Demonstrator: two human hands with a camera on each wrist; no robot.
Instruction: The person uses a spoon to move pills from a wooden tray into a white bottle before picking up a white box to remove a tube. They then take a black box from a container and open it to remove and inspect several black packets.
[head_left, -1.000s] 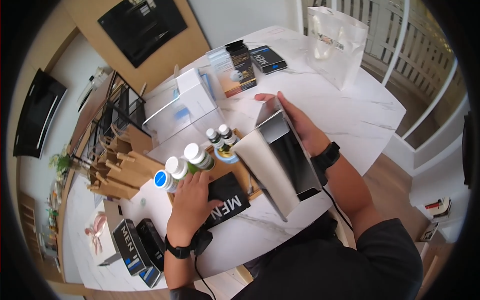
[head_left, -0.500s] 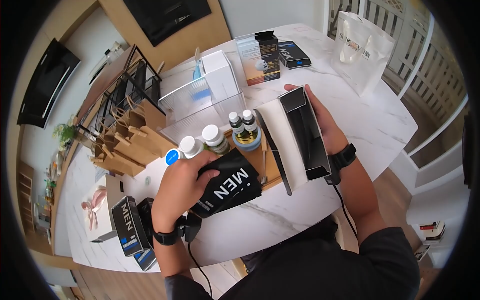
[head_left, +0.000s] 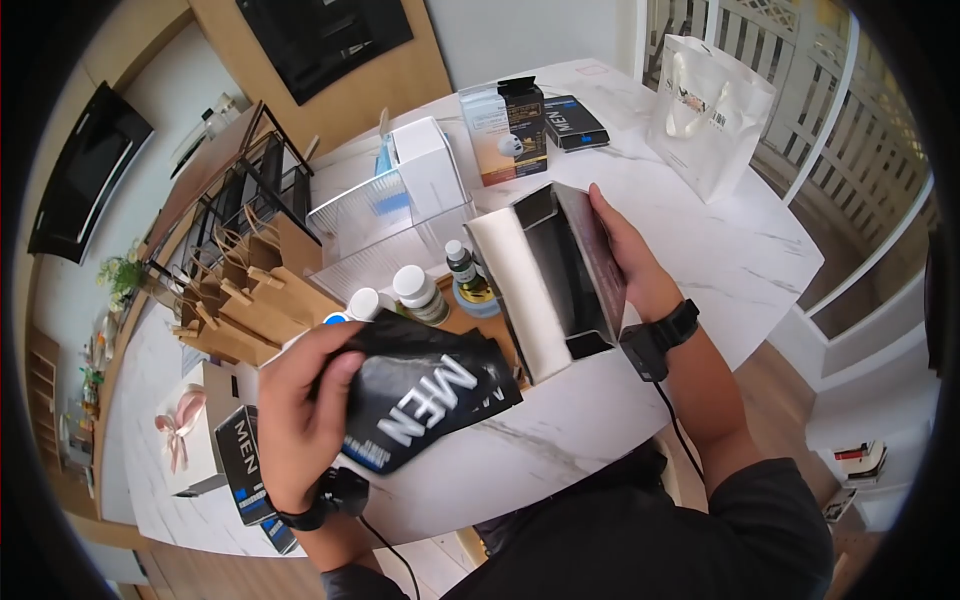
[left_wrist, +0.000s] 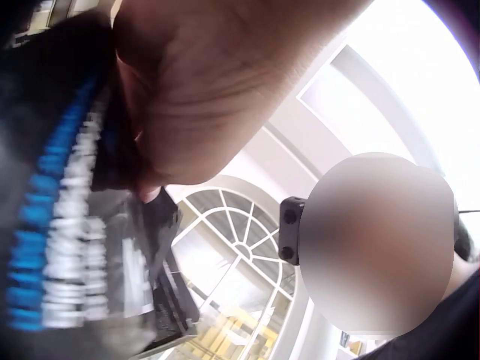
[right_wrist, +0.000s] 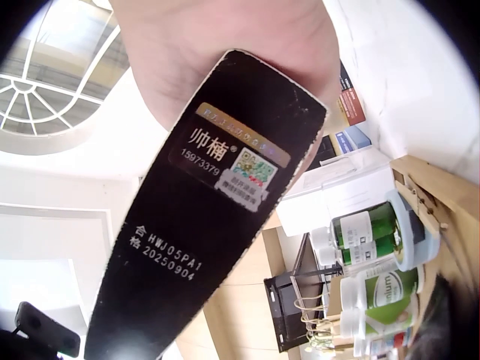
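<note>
The table (head_left: 720, 250) has a white top with grey marbling, its right side bare around the corner, its near edge curved. Toward the middle lies a wooden tray (right_wrist: 454, 195), partly hidden from above. Beyond it stands a clear ribbed bin (head_left: 400, 245). Farther off, a carton (head_left: 505, 135) stands upright, and just to its right a black "MEN" box (head_left: 577, 122) lies flat. A white carrier bag (head_left: 710, 120) stands upright at the far right. Brown paper bags (head_left: 250, 310) line the left; nearer sits a white box (head_left: 205, 450) with a pink ribbon.
</note>
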